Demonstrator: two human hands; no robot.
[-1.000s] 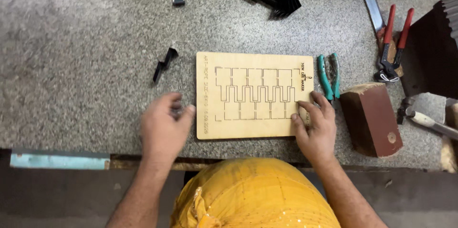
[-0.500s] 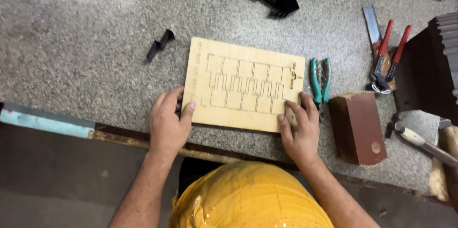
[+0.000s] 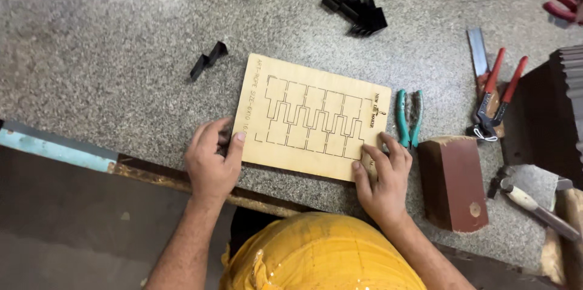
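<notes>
Head view, both hands still on wooden board, board tilted more vs. earlier

Workshop bench. Speckled stone worktop with a worn, rusty front edge. Landmark: laser-cut wooden template lying flat near that edge. Just right of it, teal pliers; further right, red-handled cutters and a steel chisel. Reddish-brown block right of the template's near corner, a hammer beyond that. Black folded pieces above the template, more black bits upper left.
</notes>
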